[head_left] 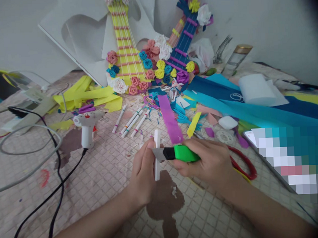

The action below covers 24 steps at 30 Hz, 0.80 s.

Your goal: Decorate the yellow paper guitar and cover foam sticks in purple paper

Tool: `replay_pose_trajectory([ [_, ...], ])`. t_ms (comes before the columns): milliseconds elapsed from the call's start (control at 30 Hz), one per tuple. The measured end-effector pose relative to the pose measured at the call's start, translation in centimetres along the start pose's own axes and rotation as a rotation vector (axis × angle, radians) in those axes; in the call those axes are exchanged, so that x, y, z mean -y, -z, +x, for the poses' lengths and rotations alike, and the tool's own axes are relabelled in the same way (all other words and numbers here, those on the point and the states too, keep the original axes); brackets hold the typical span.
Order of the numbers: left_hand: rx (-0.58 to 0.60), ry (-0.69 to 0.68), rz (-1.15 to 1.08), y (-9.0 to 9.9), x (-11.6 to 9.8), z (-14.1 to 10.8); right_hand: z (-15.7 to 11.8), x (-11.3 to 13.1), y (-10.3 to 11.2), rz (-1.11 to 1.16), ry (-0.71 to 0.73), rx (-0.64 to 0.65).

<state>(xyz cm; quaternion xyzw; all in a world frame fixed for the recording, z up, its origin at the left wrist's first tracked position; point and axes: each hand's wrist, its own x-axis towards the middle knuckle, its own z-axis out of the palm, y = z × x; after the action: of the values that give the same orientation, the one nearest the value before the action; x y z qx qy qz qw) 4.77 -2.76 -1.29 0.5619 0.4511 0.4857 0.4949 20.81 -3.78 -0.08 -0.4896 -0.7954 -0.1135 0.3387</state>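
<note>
Near the middle of the view, my left hand [144, 168] is closed on a narrow white strip [157, 168], which stands on end toward the camera. My right hand [207, 160] grips a green utility knife [185, 153] with a black tip section. Its metal blade [158, 154] points left and lies across the white strip, close to my left thumb. A purple paper strip [170, 118] lies just beyond the knife.
A white glue gun [86, 131] with black cable stands left. Several markers [134, 120] lie behind my hands. Yellow [124, 43] and blue [183, 44] paper guitars lean at the back. Red-handled scissors [245, 164] and a phone [271, 163] are right.
</note>
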Motion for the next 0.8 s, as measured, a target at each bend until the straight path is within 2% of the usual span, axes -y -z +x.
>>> replay_pose_trajectory([
  [267, -0.016, -0.063, 0.054, 0.2, 0.5, -0.1, 0.1, -0.2, -0.2, -0.019, -0.003, -0.041],
  [533, 0.038, -0.045, 0.029, 0.1, -0.8, 0.1, 0.1, -0.2, -0.1, -0.023, 0.008, -0.020],
  [800, 0.019, 0.031, -0.118, 0.2, 1.3, -0.5, 0.1, -0.5, -0.1, -0.012, 0.002, -0.034],
])
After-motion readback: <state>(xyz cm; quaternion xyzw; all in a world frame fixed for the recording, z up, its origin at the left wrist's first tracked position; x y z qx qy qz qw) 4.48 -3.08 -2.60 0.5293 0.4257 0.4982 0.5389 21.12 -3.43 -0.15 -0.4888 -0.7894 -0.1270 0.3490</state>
